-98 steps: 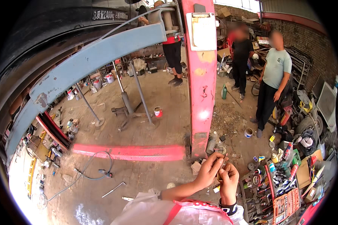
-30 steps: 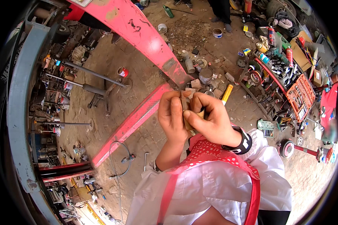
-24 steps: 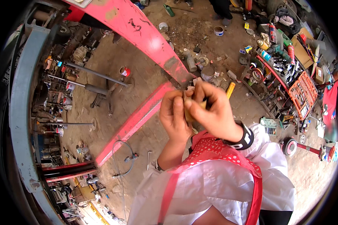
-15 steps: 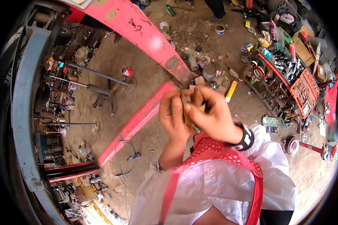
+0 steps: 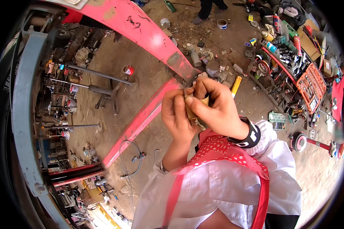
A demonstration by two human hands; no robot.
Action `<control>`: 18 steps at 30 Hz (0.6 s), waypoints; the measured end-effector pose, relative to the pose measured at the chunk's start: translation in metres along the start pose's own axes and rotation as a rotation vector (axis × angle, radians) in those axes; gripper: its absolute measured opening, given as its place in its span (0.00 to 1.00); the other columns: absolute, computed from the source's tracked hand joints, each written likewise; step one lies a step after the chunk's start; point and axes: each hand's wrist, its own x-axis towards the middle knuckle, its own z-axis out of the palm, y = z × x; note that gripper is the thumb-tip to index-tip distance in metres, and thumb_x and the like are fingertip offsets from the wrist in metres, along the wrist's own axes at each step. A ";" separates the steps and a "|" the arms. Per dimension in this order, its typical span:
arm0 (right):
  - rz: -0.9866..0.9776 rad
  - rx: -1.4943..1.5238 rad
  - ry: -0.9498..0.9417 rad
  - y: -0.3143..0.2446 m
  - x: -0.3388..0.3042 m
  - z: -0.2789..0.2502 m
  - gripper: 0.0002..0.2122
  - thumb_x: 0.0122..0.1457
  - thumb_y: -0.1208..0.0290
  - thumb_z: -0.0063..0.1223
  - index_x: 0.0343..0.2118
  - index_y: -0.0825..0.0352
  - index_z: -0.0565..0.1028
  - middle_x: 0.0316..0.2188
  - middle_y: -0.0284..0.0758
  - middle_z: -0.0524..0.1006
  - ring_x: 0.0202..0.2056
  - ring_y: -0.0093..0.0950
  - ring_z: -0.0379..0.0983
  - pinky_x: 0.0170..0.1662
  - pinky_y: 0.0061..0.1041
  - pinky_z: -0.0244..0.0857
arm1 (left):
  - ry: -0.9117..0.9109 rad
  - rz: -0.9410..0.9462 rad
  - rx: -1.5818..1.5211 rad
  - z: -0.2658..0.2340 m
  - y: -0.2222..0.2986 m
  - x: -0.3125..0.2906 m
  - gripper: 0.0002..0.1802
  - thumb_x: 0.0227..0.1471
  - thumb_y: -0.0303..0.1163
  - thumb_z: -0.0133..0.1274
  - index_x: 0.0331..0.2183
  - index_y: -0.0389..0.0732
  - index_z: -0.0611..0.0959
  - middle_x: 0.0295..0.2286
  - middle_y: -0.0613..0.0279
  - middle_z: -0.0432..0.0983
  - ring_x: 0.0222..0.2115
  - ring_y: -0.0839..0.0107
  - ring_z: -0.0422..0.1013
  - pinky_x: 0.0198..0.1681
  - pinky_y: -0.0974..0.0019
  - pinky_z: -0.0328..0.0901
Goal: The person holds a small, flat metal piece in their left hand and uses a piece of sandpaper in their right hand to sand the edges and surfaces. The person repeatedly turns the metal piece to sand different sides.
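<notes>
Chest-high in front of my apron, both hands are close together around a small tan roll [image 5: 191, 113] that looks like masking tape. My left hand [image 5: 177, 116] grips its left side, fingers curled and thumb pressed against it. My right hand [image 5: 216, 108] has its thumb on the near face and its index finger bent over the top. The fingertips of the two hands nearly meet at the roll's upper edge. Much of the roll is hidden by the fingers.
A pink-red lift arm [image 5: 141, 36] crosses the upper left, near a grey post [image 5: 25, 114]. On the right are a crowded tool rack [image 5: 284, 65] and an orange socket case [image 5: 311, 87]. A yellow tube [image 5: 236, 86] lies beyond my hands. Another person's legs [image 5: 206, 9] show at the top.
My right thumb and index finger have shifted slightly on the roll, and more of its tan side shows. The other person's feet have moved left. My view has shifted a little.
</notes>
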 end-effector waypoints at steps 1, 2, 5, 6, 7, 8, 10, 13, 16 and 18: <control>0.007 -0.010 -0.004 0.001 -0.001 0.000 0.13 0.50 0.75 0.53 0.18 0.67 0.60 0.16 0.28 0.60 0.23 0.15 0.56 0.24 0.20 0.54 | 0.012 0.015 0.002 0.001 0.001 0.003 0.12 0.61 0.34 0.41 0.36 0.35 0.72 0.33 0.62 0.71 0.28 0.81 0.62 0.33 0.75 0.58; 0.013 -0.021 -0.009 0.001 -0.003 0.001 0.12 0.50 0.74 0.53 0.18 0.67 0.60 0.15 0.29 0.60 0.23 0.14 0.57 0.24 0.20 0.55 | 0.025 0.031 0.005 0.002 0.001 0.005 0.12 0.61 0.34 0.41 0.36 0.35 0.72 0.32 0.62 0.71 0.28 0.81 0.62 0.33 0.75 0.58; 0.029 -0.068 -0.050 0.005 -0.013 -0.002 0.11 0.50 0.73 0.52 0.19 0.67 0.61 0.16 0.28 0.60 0.22 0.16 0.55 0.23 0.21 0.54 | -0.007 -0.002 0.027 -0.003 0.000 0.002 0.12 0.61 0.34 0.40 0.36 0.35 0.73 0.32 0.62 0.71 0.29 0.81 0.63 0.33 0.74 0.59; 0.004 -0.120 -0.020 0.003 -0.007 -0.003 0.11 0.50 0.74 0.52 0.20 0.67 0.61 0.16 0.28 0.60 0.22 0.15 0.55 0.23 0.21 0.54 | -0.006 0.008 0.056 -0.002 -0.002 0.003 0.12 0.61 0.34 0.40 0.36 0.35 0.72 0.33 0.62 0.71 0.29 0.81 0.63 0.33 0.74 0.59; 0.019 -0.038 -0.013 -0.005 0.001 -0.001 0.11 0.50 0.73 0.53 0.20 0.67 0.62 0.16 0.28 0.60 0.22 0.16 0.55 0.23 0.21 0.54 | -0.005 0.040 0.037 0.000 -0.002 0.005 0.11 0.61 0.34 0.40 0.36 0.36 0.72 0.33 0.62 0.72 0.28 0.82 0.62 0.32 0.75 0.58; 0.034 0.043 -0.006 -0.010 0.008 0.002 0.11 0.49 0.73 0.53 0.20 0.67 0.62 0.16 0.28 0.60 0.22 0.16 0.55 0.23 0.21 0.54 | 0.001 0.026 -0.001 -0.001 -0.001 0.004 0.11 0.61 0.34 0.40 0.36 0.36 0.72 0.33 0.62 0.72 0.28 0.81 0.62 0.33 0.75 0.58; -0.042 -0.019 -0.019 0.004 0.004 0.006 0.11 0.50 0.73 0.53 0.19 0.68 0.62 0.16 0.29 0.61 0.22 0.16 0.56 0.23 0.21 0.54 | 0.011 0.006 -0.089 -0.002 0.000 0.003 0.11 0.61 0.34 0.40 0.36 0.36 0.72 0.33 0.62 0.72 0.28 0.81 0.62 0.33 0.75 0.58; 0.096 -0.026 -0.082 0.007 -0.013 0.001 0.12 0.50 0.74 0.52 0.19 0.69 0.61 0.16 0.30 0.62 0.22 0.16 0.57 0.23 0.21 0.54 | 0.018 -0.041 -0.010 -0.005 -0.001 0.002 0.11 0.61 0.34 0.40 0.36 0.35 0.72 0.33 0.61 0.72 0.29 0.79 0.64 0.34 0.74 0.60; -0.070 -0.023 0.042 0.004 0.006 0.003 0.12 0.50 0.73 0.53 0.19 0.68 0.61 0.15 0.30 0.61 0.22 0.16 0.56 0.23 0.21 0.54 | 0.012 0.011 -0.011 -0.002 -0.006 0.003 0.11 0.61 0.33 0.40 0.35 0.35 0.72 0.33 0.61 0.72 0.29 0.79 0.64 0.34 0.74 0.60; -0.025 -0.053 0.019 0.001 0.006 0.004 0.12 0.50 0.72 0.53 0.19 0.67 0.61 0.15 0.29 0.61 0.22 0.17 0.56 0.23 0.21 0.54 | 0.008 -0.016 -0.113 -0.001 0.000 0.002 0.11 0.61 0.33 0.40 0.35 0.35 0.72 0.33 0.60 0.72 0.28 0.79 0.64 0.34 0.74 0.60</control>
